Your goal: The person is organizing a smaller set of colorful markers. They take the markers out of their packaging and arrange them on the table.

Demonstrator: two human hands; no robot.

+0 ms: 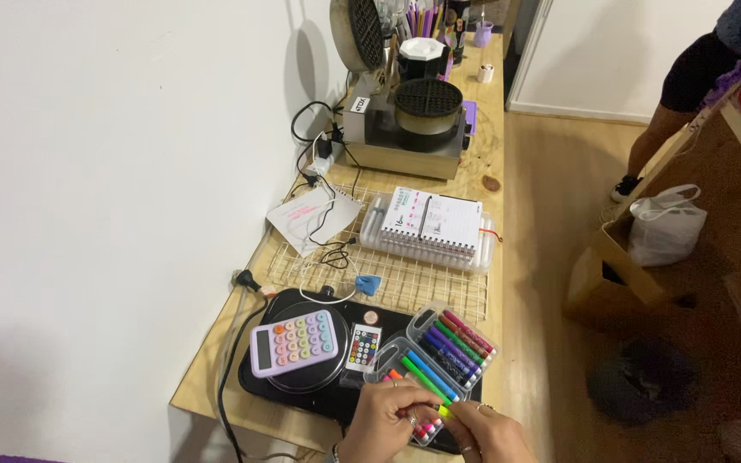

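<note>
In the head view both hands come up from the bottom edge over the near end of the tabletop [490, 283], bent at the wrists with fingers curled. The left hand [388, 420], rings on its fingers, and the right hand [486, 433] meet fingertip to fingertip, pinching a yellow-green marker [444, 410] between them just above the near corner of the open marker case [435, 360]. That clear case lies tilted near the tabletop's right edge, its two halves filled with markers in purple, blue, green, red, orange and pink. Just left of it a small white remote [364, 346] with coloured buttons lies on a black appliance [302, 399], and a lilac calculator [293, 343] with pastel keys sits on the appliance's round plate near the left edge. A wire rack [405, 287] covers the middle of the tabletop; on it rest a clear box topped by a spiral notebook [430, 223] and, toward the wall, a white paper packet [312, 216] under a cable. A waffle maker [413, 116] stands at the far end, lid raised. On the floor at right are a cardboard box [611, 274] and a white bag [666, 227]; another person's leg [662, 120] shows at the top right.
</note>
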